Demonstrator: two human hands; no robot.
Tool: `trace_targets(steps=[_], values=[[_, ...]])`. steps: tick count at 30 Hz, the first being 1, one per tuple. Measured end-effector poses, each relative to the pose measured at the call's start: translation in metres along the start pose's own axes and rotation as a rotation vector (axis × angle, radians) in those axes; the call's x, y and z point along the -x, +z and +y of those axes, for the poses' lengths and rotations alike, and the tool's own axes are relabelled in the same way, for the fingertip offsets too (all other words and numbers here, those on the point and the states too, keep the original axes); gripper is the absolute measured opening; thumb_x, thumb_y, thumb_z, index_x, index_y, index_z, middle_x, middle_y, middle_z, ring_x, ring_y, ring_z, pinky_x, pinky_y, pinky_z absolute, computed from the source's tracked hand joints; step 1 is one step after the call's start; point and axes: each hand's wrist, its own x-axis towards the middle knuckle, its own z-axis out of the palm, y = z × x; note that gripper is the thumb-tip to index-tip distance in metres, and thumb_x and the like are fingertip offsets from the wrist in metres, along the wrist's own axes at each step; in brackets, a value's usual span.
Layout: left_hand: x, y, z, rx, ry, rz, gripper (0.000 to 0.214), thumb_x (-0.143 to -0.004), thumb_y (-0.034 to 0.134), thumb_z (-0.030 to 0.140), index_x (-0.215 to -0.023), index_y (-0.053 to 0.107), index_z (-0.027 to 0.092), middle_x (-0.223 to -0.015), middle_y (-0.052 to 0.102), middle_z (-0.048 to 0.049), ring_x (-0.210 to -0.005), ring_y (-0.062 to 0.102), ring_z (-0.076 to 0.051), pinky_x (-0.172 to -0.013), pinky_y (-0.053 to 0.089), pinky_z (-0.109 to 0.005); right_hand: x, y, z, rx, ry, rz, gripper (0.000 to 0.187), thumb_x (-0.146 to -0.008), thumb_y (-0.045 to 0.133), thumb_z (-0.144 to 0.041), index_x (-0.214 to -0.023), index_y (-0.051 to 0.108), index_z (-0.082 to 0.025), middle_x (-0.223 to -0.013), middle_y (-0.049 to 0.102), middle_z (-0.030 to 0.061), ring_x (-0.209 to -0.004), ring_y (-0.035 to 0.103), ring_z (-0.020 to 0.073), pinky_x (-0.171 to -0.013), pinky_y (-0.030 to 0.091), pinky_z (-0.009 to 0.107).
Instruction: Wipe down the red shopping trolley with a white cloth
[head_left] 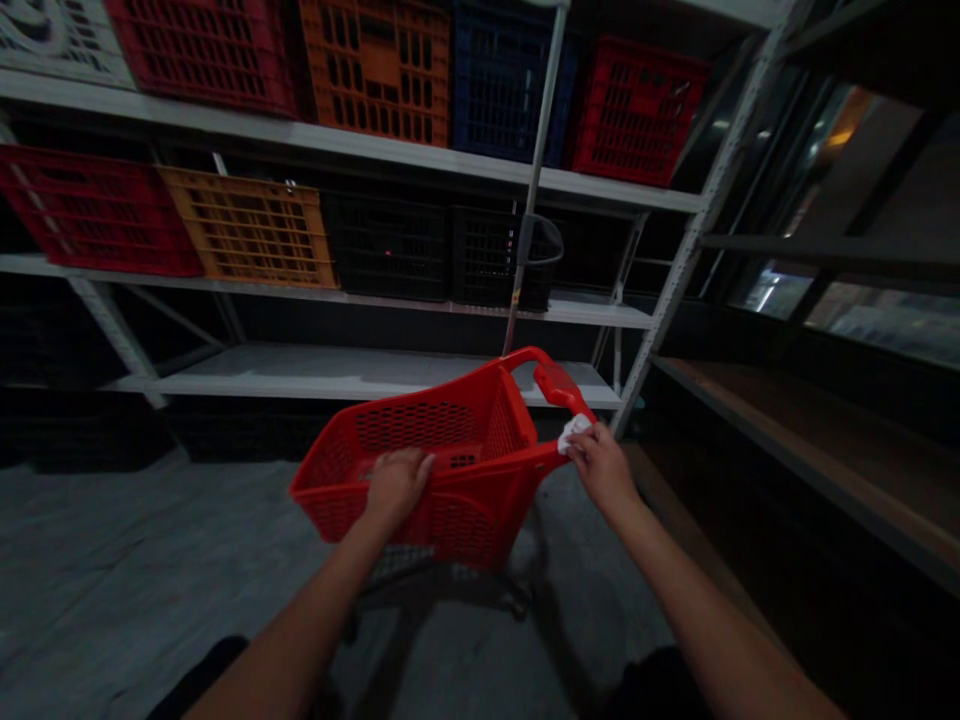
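A person's left hand (396,488) rests on the near rim of a red perforated plastic shopping cart (480,440), its fingers curled closed over the edge. The right hand (600,468) pinches a small white cloth (574,432) against the cart's curved red handle (559,385), with the fingers drawn narrowly around the fabric. The cart stands between the person's two bare forearms on a grey concrete floor (150,560), just in front of the shelving. Two small dark casters (517,605) show beneath it; any others are hidden. The thin moulded walls look stiff and light, suggesting the cart would roll easily, and the handle appears the natural place to take hold. The cloth looks soft and limp.

Beyond the cart, a white metal shelving unit (337,370) rises in three visible tiers. Nine plastic crates (375,70) sit on its upper two: five on top, in white, red, orange, blue and red, and four below, in red, orange and two in black. One slim pale pole (544,130), carrying one dark loop-shaped fitting (544,240), stands before the shelves. To the right run a long wooden shelf (787,450) and dark-framed glass panels (847,310).
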Motion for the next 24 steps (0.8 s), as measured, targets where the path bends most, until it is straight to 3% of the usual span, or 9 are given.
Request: trace_targets(steps=[4,7,12,16,18,24], values=[[-0.021,0.014,0.08,0.063,0.098,-0.015,0.051,-0.086,0.015,0.048,-0.097,0.057,0.021,-0.093,0.064,-0.0062,-0.088,0.057,-0.015,-0.078,0.036,-0.025,0.014,0.028,-0.023,-0.045,0.014,0.058,0.022,-0.079,0.044,-0.018,-0.091,0.062,-0.018,-0.086,0.048,0.0064,-0.076,0.05,0.0163,-0.069,0.044,0.027],[-0.028,0.023,0.111,0.062,0.067,-0.042,0.061,-0.084,0.009,0.053,-0.089,0.059,0.019,-0.079,0.065,-0.0082,-0.076,0.06,-0.017,-0.067,0.038,-0.027,0.022,0.051,-0.032,-0.1,-0.006,0.07,0.023,-0.081,0.041,-0.018,-0.094,0.06,-0.018,-0.085,0.048,0.0063,-0.076,0.05,0.0157,-0.07,0.044,0.027],[-0.027,0.023,0.109,0.038,0.028,-0.051,0.065,-0.08,0.01,0.061,-0.084,0.059,0.019,-0.078,0.065,-0.0083,-0.077,0.061,-0.019,-0.062,0.037,-0.025,0.028,0.061,-0.019,-0.219,-0.065,0.173,0.021,-0.083,0.04,-0.019,-0.084,0.062,-0.019,-0.08,0.049,0.0055,-0.076,0.05,0.0153,-0.071,0.044,0.027],[-0.025,0.022,0.105,0.031,0.038,-0.058,0.066,-0.077,0.011,0.065,-0.083,0.059,0.02,-0.079,0.066,-0.0088,-0.076,0.061,-0.02,-0.06,0.037,-0.026,0.03,0.048,-0.004,-0.255,0.135,0.446,0.017,-0.081,0.043,-0.021,-0.08,0.059,-0.018,-0.08,0.048,0.0052,-0.077,0.05,0.0164,-0.072,0.044,0.031],[-0.025,0.023,0.105,0.031,0.041,-0.056,0.067,-0.077,0.009,0.065,-0.083,0.058,0.02,-0.079,0.066,-0.0095,-0.076,0.061,-0.021,-0.06,0.036,-0.027,0.031,0.05,-0.009,-0.275,0.209,0.508,0.015,-0.081,0.044,-0.022,-0.08,0.058,-0.017,-0.08,0.048,0.0056,-0.078,0.049,0.0171,-0.072,0.043,0.031],[-0.026,0.023,0.103,0.029,0.039,-0.057,0.064,-0.079,0.011,0.063,-0.084,0.059,0.021,-0.081,0.066,-0.008,-0.079,0.06,-0.019,-0.062,0.036,-0.026,0.037,0.079,-0.042,-0.354,0.183,0.337,0.018,-0.081,0.039,-0.02,-0.079,0.057,-0.018,-0.081,0.05,0.0065,-0.079,0.05,0.0175,-0.073,0.043,0.031]])
